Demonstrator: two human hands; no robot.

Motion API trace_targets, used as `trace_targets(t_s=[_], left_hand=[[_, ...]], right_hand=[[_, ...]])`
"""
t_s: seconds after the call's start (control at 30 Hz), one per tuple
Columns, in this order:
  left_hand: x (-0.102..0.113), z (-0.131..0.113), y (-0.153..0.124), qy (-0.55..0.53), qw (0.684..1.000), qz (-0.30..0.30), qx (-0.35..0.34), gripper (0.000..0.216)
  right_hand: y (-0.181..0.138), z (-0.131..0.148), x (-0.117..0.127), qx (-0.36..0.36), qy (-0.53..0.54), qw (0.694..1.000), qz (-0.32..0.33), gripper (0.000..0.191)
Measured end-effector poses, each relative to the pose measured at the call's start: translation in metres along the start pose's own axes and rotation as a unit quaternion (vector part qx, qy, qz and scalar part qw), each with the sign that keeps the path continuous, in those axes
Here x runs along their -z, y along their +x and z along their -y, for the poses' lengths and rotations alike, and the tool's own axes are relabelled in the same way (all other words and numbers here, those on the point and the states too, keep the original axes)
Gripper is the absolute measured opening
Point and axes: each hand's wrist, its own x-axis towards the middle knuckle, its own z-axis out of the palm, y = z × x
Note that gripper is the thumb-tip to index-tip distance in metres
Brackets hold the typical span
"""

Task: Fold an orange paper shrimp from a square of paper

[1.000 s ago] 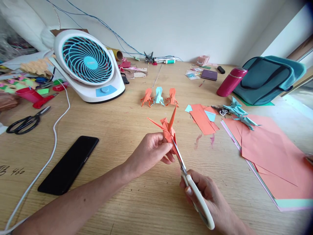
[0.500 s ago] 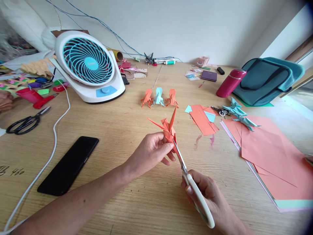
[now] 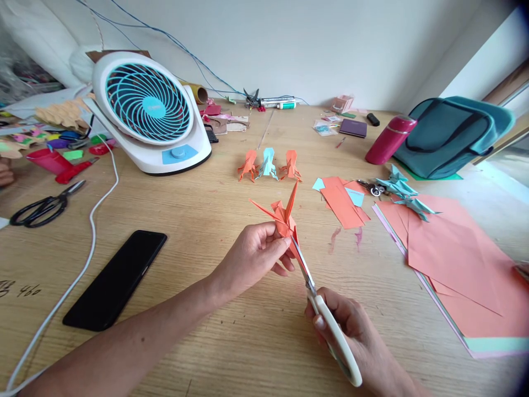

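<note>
My left hand (image 3: pixel 258 249) pinches an orange origami figure (image 3: pixel 285 218) between thumb and fingers, its long pointed flaps spreading up and to the left. White-handled scissors (image 3: pixel 330 322) are gripped in my right hand (image 3: pixel 353 322). Their blades lie along the lower end of the folded paper, close to my left thumb; whether they are cutting through it I cannot tell. Beyond my hands stand three finished-looking paper figures: an orange one (image 3: pixel 248 164), a light blue one (image 3: pixel 268 163) and another orange one (image 3: pixel 291 164).
A fan (image 3: pixel 151 110) stands at the back left. Black scissors (image 3: pixel 45 205) and a phone (image 3: pixel 115 280) lie at left. At right are orange paper strips (image 3: pixel 345 204), keys (image 3: pixel 375 190), blue folded figures (image 3: pixel 415 207), paper sheets (image 3: pixel 454 259), a bottle (image 3: pixel 390 140) and a bag (image 3: pixel 454 135). Another person's hand (image 3: pixel 5 172) shows at far left.
Both hands stay nearly in place, with the scissors and the orange paper barely shifting. The other person's hand at the far left edge has moved slightly.
</note>
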Motion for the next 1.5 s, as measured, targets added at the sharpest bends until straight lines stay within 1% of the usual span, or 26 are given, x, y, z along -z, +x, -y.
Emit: trace_targets(t_s=[0.23,0.47,0.67,1.07,1.27,1.5], left_hand=[[0.0010,0.0001,0.0010,0.008,1.000,0.004,0.006,0.017],[-0.0034,-0.0036,-0.0042,0.044,0.999,-0.029,-0.013,0.015],[-0.0029,-0.0026,-0.0017,0.043,0.999,-0.019,-0.002,0.014],[-0.0029,-0.0007,-0.0014,0.033,0.999,-0.023,0.005,0.013],[-0.0029,0.0002,0.0000,0.041,0.999,-0.035,0.008,0.013],[-0.0028,-0.0009,0.0003,0.019,1.000,-0.016,0.008,0.013]], right_hand=[[-0.0002,-0.0026,0.0000,-0.010,0.008,1.000,0.002,0.050],[-0.0014,-0.0001,-0.0005,-0.012,0.020,1.000,0.003,0.052],[-0.0018,-0.0036,0.0010,-0.008,0.015,1.000,0.002,0.051],[0.0009,-0.0028,-0.0006,-0.006,0.020,1.000,-0.002,0.052],[-0.0010,-0.0046,0.0001,-0.012,0.019,1.000,0.001,0.050],[0.0000,-0.0043,0.0002,-0.002,0.010,1.000,-0.007,0.050]])
